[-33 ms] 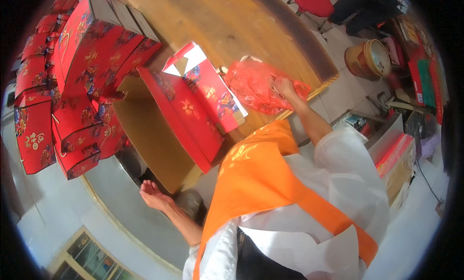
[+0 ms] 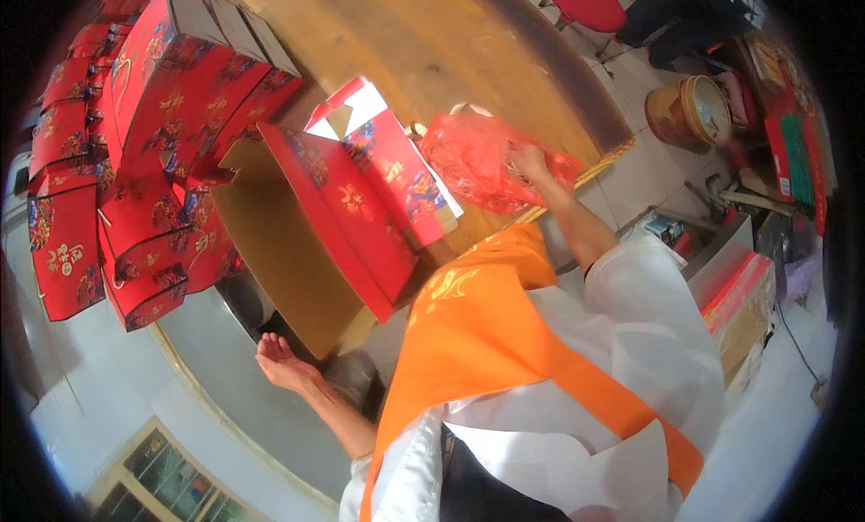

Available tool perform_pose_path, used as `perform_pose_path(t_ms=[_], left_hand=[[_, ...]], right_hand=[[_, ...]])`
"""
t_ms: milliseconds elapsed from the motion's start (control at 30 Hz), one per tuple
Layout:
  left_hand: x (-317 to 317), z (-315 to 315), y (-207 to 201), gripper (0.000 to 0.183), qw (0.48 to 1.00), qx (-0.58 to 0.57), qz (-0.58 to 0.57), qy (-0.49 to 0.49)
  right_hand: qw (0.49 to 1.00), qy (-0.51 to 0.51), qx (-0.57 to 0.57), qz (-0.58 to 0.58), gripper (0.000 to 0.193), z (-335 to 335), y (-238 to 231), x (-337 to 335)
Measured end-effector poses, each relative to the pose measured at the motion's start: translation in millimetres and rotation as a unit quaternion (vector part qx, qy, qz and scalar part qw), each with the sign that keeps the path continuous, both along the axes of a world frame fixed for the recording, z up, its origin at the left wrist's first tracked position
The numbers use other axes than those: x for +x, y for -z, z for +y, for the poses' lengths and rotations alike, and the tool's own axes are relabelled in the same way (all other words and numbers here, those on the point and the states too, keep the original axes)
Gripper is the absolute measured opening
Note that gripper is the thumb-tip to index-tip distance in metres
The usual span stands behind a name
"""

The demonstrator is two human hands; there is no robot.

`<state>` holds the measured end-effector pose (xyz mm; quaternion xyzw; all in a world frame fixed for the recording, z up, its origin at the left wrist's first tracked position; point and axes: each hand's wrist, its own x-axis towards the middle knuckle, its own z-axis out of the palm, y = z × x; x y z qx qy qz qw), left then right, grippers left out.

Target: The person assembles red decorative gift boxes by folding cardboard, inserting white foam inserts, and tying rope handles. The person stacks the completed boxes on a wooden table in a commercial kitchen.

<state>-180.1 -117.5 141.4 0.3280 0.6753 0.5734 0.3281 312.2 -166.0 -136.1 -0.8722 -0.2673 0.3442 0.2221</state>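
Observation:
My right hand is at a crumpled red plastic bag on the wooden table. Its fingers press together into the film, and their tips are partly hidden. Pale cord loops show at the bag's far and left edges. My left hand hangs in the air with the fingers extended and nothing in it. Just beyond it an open red gift box lies tilted, its brown cardboard inside showing. Against that box rests a red printed panel with white edges, flowers and gold decoration.
Many red gift boxes with cord handles are stacked at the left. The wooden table stretches away at the top. Beyond its right edge are a red stool, a bucket and a person's dark-clothed legs.
My left hand has shifted very slightly to the left. My right hand stays at the plastic bag, and the boxes stay in place.

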Motion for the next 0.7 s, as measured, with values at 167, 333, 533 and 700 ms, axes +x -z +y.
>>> perform_pose_path(t_ms=[167,333,533,700], left_hand=[[32,1,-29,0.035,0.999,0.014,0.023,0.047],[68,-5,-39,0.036,0.998,0.009,0.027,0.053],[136,1,-51,0.031,0.98,-0.002,0.03,0.196],[210,-13,-62,0.029,0.864,-0.116,0.06,0.486]], right_hand=[[0.999,0.012,-0.038,-0.005,0.04,12,18,0],[0.985,0.044,-0.053,0.155,0.031,7,-17,8],[0.952,0.12,0.105,0.262,0.021,-7,-52,11],[0.907,0.073,0.247,0.333,0.017,-3,-213,-29]])
